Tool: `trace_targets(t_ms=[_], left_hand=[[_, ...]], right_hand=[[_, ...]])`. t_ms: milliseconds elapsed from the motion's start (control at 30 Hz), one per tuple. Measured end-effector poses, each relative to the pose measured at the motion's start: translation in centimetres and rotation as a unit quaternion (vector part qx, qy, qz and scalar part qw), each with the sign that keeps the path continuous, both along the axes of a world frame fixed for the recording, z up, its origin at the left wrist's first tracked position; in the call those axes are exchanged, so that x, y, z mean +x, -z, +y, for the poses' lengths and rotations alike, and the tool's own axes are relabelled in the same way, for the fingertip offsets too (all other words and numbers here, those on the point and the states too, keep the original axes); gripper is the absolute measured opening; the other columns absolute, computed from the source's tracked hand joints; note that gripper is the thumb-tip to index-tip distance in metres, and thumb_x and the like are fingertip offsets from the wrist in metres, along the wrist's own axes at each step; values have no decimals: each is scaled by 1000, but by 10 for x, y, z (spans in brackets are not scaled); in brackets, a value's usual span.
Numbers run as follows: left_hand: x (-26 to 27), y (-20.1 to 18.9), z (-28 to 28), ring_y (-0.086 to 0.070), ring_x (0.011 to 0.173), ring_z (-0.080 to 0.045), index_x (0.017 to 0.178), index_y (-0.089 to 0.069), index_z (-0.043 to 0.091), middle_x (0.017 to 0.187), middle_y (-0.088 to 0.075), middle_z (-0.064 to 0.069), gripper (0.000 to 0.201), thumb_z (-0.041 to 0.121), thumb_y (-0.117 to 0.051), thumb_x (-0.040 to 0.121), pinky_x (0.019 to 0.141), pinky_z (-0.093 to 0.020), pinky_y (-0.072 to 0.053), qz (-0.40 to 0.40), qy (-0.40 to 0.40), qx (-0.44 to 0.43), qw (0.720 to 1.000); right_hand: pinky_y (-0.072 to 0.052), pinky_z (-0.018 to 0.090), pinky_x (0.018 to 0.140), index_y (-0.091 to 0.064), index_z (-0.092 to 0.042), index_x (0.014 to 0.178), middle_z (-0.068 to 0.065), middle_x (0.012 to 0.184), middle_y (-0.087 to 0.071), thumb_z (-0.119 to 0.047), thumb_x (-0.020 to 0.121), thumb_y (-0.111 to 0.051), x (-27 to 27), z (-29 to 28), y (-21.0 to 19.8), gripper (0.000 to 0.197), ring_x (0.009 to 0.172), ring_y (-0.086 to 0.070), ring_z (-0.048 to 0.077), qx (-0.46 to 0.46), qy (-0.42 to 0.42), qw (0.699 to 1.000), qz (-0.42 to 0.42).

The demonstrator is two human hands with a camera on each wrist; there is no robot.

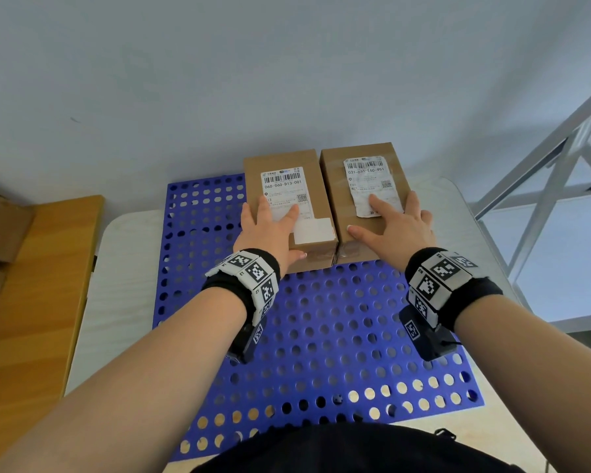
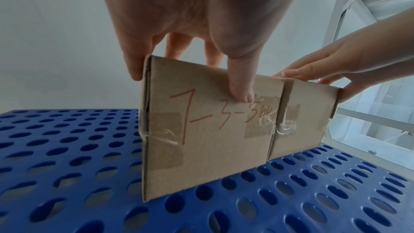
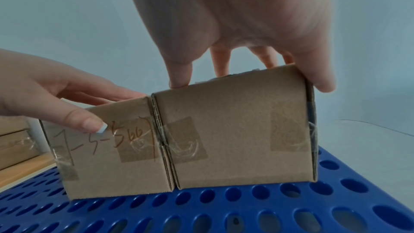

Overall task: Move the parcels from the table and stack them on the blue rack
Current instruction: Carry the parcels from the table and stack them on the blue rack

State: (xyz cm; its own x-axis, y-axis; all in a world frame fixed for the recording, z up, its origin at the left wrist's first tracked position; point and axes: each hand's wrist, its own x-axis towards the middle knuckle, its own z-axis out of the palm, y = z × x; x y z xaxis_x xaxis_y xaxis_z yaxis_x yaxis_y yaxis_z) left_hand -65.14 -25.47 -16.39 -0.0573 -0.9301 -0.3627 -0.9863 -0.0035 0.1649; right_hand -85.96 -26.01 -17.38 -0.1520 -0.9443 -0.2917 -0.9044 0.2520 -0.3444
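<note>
Blue rack (image 1: pixel 321 336): flat perforated plastic panel, round holes in rows, lying on the pale desk (image 1: pixel 123 268); carries two parcels at its far end.
Left parcel (image 1: pixel 287 206): oblong brown corrugated cardboard box, white barcode label on top, clear tape on the near end, red handwriting there (image 2: pixel 212 121). Rests on the rack.
Right parcel (image 1: pixel 365 196): same cardboard, crinkled label, taped end (image 3: pixel 235 139). Touches the left parcel side to side.
Left hand (image 1: pixel 270 230): grip grasping the left parcel, fingers over the top, thumb on the near end.
Right hand (image 1: pixel 396 230): grip grasping the right parcel, fingers spread over the top, thumb and little finger at its edges.
Wooden surface (image 1: pixel 31 302): left of the desk.
</note>
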Motion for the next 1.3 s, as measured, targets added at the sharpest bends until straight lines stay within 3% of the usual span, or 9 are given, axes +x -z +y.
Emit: trace_targets(t_ms=[800,1300], left_hand=[[1,1,-2,14,141,-39,147,-5,39,156,13,-10,81,51,-56,85,107,-52,-29,5,4,2,1000],[2,-1,-2,14,141,-38,147,-5,41,156,12,-8,82,52,-56,85,109,-55,-24,3,5,7,1000]], right_hand=[[-28,54,108,-25,-45,143,9,156,-1,-74,76,-48,2,-1,1,76,134,-19,39,-3,0,1000,10],[-25,57,108,-19,-44,144,10,157,6,-74,79,-43,3,1,-4,76,138,-12,40,11,-11,1000,19]])
